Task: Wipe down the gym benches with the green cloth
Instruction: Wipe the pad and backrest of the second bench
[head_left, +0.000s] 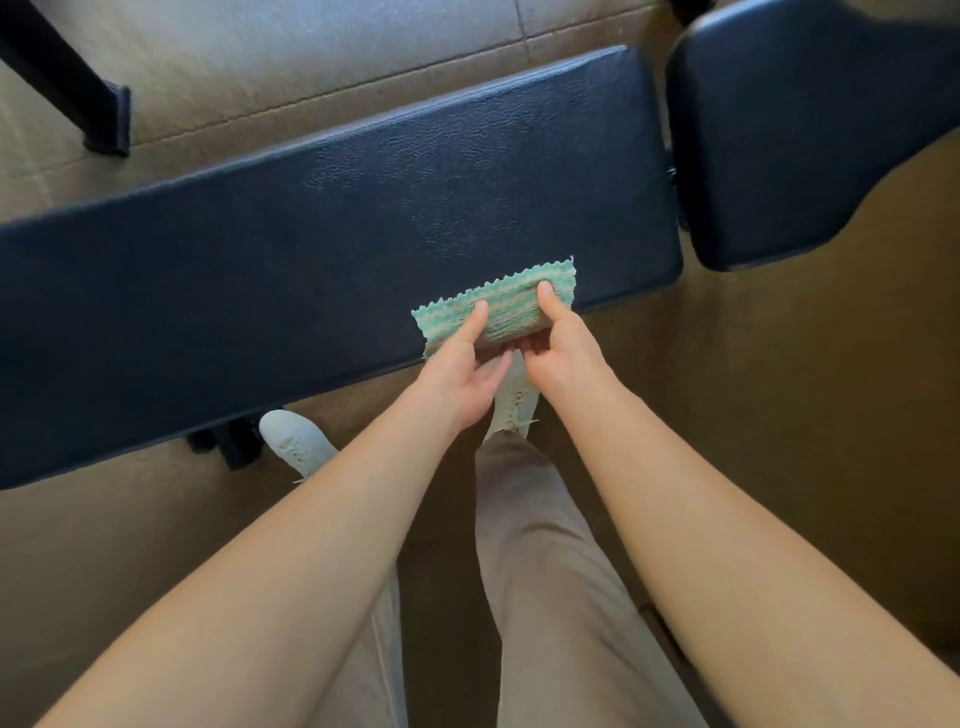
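Both thumbs press on top of the green cloth (511, 306), with my left hand (467, 374) and right hand (558, 348) pinching it, fingers curled underneath. Ribbed and zigzag-edged, it sits at the near edge of the bench (311, 249), whose dark, grained padding has rounded corners. A second pad (805, 130) sits just beside it.

Gym: padded bench (332, 228), tiled floor (291, 57)

1. The bench (311, 260) runs off the left edge, so its end is unseen.
2. On the right, the second pad (810, 130) is clipped by the top and right edges.
3. The near edge of the green cloth (509, 306) is tucked behind the left grip (467, 374) and right grip (561, 348).
4. A shoe (514, 400) is half covered by both grips.
5. Far left, the black leg (62, 78) is cut off by the edge.
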